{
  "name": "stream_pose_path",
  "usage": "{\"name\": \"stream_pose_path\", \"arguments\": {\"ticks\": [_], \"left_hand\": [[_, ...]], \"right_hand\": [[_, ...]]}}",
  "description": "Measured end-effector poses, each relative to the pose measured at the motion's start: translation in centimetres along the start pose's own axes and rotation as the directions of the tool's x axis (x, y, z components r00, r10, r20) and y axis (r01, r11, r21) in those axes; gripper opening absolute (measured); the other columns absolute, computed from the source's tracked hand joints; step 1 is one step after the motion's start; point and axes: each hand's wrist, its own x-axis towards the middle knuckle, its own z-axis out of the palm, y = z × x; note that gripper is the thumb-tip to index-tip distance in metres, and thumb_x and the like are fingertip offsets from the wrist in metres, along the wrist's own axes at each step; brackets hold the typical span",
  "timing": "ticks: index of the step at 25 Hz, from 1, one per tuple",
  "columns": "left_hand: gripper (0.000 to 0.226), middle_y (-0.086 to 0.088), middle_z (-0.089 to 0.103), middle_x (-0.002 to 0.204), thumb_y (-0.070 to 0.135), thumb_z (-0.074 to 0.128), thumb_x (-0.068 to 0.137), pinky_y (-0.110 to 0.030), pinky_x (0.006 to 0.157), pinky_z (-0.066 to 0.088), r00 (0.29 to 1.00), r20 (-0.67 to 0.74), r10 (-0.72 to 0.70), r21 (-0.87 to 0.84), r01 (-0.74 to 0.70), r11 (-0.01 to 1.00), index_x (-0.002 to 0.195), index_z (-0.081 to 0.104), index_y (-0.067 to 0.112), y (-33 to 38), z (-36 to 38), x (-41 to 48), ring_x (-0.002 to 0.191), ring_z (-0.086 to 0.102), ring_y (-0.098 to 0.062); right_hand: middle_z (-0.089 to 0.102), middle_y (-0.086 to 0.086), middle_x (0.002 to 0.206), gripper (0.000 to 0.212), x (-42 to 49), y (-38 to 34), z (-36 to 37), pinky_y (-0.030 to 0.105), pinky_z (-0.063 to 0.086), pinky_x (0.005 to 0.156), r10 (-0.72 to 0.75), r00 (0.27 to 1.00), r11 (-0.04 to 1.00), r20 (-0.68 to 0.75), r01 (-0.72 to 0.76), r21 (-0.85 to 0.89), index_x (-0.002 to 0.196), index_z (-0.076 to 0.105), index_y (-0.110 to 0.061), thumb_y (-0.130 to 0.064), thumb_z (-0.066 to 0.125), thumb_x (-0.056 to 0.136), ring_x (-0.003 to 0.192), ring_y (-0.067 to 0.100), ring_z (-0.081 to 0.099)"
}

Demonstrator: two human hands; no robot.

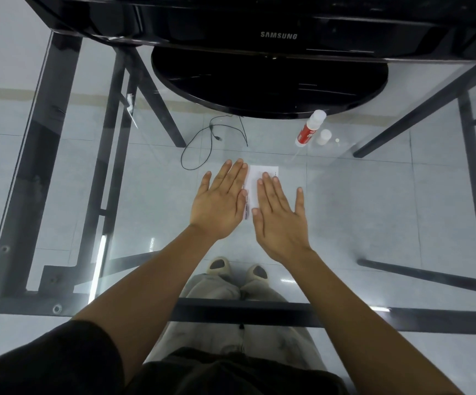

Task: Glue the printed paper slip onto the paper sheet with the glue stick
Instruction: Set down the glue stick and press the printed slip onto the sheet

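A small white paper sheet (262, 173) lies flat on the glass table, mostly covered by both hands. A thin strip with printed text, the paper slip (246, 208), shows along its left edge between the hands. My left hand (219, 198) lies palm down, fingers spread, on the left part of the paper. My right hand (281, 215) lies flat on the right part, fingertips on the sheet. The red and white glue stick (309, 128) lies tilted on the glass at the far right, apart from both hands, with its white cap (323, 137) beside it.
A black Samsung monitor on a round stand (268, 81) occupies the far side of the glass table (60, 172). Black frame bars and a loose cable (211, 138) on the floor show through the glass. The table's near edge runs just in front of my legs.
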Motion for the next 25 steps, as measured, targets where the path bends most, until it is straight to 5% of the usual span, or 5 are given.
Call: {"name": "stream_pose_path", "arguments": {"ticks": [9,15,20,25], "left_hand": [[0.054,0.003,0.007,0.156,0.039,0.005,0.096,-0.038,0.111,-0.003,1.000,-0.019,0.003,-0.015,-0.003,1.000,0.146,0.000,0.019,-0.1,0.0,0.0,0.137,-0.012,-0.006],[0.054,0.003,0.006,0.156,0.039,0.005,0.097,-0.038,0.112,-0.003,1.000,-0.011,0.008,-0.009,-0.009,1.000,0.146,-0.001,0.019,-0.2,0.1,0.0,0.137,-0.014,-0.007],[0.055,0.004,0.007,0.156,0.040,0.003,0.096,-0.037,0.111,-0.004,1.000,-0.015,0.005,-0.033,-0.005,0.999,0.146,0.000,0.019,0.0,-0.1,0.0,0.136,-0.013,-0.005],[0.055,0.004,0.004,0.156,0.040,0.000,0.095,-0.037,0.112,-0.004,1.000,-0.004,0.006,-0.018,-0.006,1.000,0.146,-0.002,0.020,-0.1,-0.1,0.0,0.137,-0.013,-0.006]], "right_hand": [[-0.010,-0.001,0.157,0.059,-0.1,0.8,0.5,0.041,-0.034,0.101,0.151,0.987,0.987,-0.057,-0.153,-0.039,0.146,-0.011,-0.020,-0.046,0.006,0.095,0.143,0.019,-0.014],[-0.011,-0.001,0.157,0.060,2.5,0.2,0.1,0.046,-0.025,0.105,0.044,0.998,0.995,-0.043,-0.048,-0.084,0.144,-0.016,-0.021,-0.046,-0.006,0.091,0.143,0.019,-0.014],[-0.008,-0.002,0.158,0.062,2.6,1.4,-0.1,0.048,-0.023,0.105,0.176,0.982,0.982,-0.066,-0.179,-0.056,0.146,-0.012,-0.020,-0.046,-0.005,0.090,0.144,0.020,-0.012],[-0.009,-0.001,0.158,0.056,3.0,0.1,-0.2,0.046,-0.025,0.105,0.020,0.997,0.994,-0.071,-0.028,-0.110,0.144,-0.015,-0.019,-0.041,-0.002,0.094,0.143,0.018,-0.013]]}}
